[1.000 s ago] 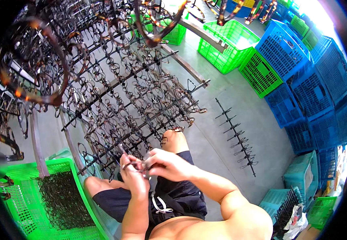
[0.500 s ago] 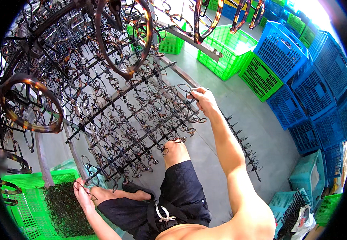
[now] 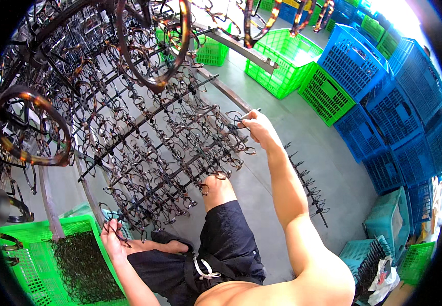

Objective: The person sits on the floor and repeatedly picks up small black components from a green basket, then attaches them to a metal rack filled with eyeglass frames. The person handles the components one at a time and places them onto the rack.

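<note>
Eyeglass frames (image 3: 175, 153), dark and tortoiseshell-patterned, hang in dense rows on black rods in front of me. My right hand (image 3: 257, 127) is closed around the right end of a black rod (image 3: 165, 179) in the nearest rows. At that rod's lower left end is my left hand (image 3: 113, 240), its fingers curled in a pinch against the rod and the closest frames. Overlapping frames hide part of both grips. Larger tortoiseshell frames (image 3: 32, 125) hang close to the camera at the upper left and top.
A green crate (image 3: 19, 255) at lower left has a dark wiry mass (image 3: 86, 265) in it. Stacked blue crates (image 3: 356, 64) and green crates (image 3: 282, 64) line the right and back. A hooked rod (image 3: 307, 183) lies on the floor at my right. Rack bars (image 3: 226, 89) run underneath.
My left hand has moved slightly up and to the right, toward the hanging frames. My right hand keeps its grip. The whole view has shifted a little.
</note>
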A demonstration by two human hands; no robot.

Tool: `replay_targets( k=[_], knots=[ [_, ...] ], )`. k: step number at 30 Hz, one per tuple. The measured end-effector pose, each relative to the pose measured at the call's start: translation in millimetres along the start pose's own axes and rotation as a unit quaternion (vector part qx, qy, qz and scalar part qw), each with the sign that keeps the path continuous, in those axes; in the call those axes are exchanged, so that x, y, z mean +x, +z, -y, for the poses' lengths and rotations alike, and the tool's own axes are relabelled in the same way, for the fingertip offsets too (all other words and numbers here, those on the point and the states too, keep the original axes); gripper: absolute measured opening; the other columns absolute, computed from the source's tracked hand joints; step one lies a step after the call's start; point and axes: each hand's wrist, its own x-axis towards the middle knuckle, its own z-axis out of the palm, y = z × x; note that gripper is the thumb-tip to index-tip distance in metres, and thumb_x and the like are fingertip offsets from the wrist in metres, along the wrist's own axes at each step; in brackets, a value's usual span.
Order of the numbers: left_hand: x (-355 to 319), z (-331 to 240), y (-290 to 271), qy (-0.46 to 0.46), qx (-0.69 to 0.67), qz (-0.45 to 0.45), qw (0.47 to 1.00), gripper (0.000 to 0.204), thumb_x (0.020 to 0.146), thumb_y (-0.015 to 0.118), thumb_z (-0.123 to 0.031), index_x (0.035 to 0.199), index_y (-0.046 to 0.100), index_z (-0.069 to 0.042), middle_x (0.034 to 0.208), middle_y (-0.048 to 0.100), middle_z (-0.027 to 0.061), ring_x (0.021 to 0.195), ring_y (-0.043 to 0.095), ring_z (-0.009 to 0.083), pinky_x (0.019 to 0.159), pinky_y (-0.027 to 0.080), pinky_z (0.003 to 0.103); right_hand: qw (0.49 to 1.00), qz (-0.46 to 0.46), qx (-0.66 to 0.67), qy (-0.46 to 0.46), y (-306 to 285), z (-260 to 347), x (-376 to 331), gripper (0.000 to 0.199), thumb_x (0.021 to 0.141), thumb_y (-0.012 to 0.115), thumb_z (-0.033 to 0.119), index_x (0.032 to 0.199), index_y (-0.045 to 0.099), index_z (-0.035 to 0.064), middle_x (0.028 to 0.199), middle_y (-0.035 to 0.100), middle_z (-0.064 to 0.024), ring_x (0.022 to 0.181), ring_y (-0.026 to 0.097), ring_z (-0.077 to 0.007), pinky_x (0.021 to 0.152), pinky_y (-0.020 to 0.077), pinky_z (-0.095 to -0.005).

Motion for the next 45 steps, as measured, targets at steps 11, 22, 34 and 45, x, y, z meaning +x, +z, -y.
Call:
replay_targets(
  k=[11,22,34,45],
  knots=[
    [3.5,-2.4,1.5,-0.007,0.019,0.013,1.000,0.015,0.086,0.064,-0.020,0.075,0.059,-0.011,0.064,0.059,-0.0025,0.046,0.039,0.0014,0.044,0.028,0.017,0.987,-0.047,0.149,-0.035,16.4,-30.3,11.1,0.011,0.086,0.056,0.013,0.091,0.054,0.0033,0.072,0.056,-0.0031,0.063,0.053,-0.0092,0.057,0.0401,-0.0240],
    [37.8,6.8,-74.8,0.198,0.290,-0.001,0.937,0.017,0.084,0.059,-0.008,0.099,0.060,0.000,0.086,0.062,0.0075,0.071,0.056,0.0122,0.062,0.045,0.024,0.973,-0.073,-0.141,-0.168,-37.1,-57.0,68.0,0.029,0.089,0.050,0.017,0.118,0.052,0.0127,0.095,0.061,-0.0125,0.079,0.060,-0.0255,0.079,0.0476,-0.0349],
    [22.6,1.6,-68.1,0.297,0.682,0.001,0.669,0.023,0.072,0.062,-0.004,0.094,0.062,-0.007,0.098,0.058,0.0114,0.085,0.059,0.0334,0.070,0.049,0.043,0.711,-0.066,-0.531,-0.457,-43.6,-47.7,79.5,0.017,0.078,0.057,0.015,0.095,0.061,0.0103,0.101,0.054,-0.0089,0.100,0.052,-0.0265,0.088,0.0416,-0.0375],
    [-43.0,-160.7,-86.0,0.564,0.504,-0.197,0.623,0.029,0.065,0.072,-0.005,0.091,0.061,-0.006,0.092,0.065,0.0102,0.078,0.063,0.0296,0.068,0.052,0.036,0.951,0.011,0.105,-0.290,-208.1,-36.7,93.0,0.042,0.095,0.037,0.025,0.131,0.037,0.0044,0.136,0.037,-0.0119,0.126,0.036,-0.0218,0.104,0.0296,-0.0311]
  ],
)
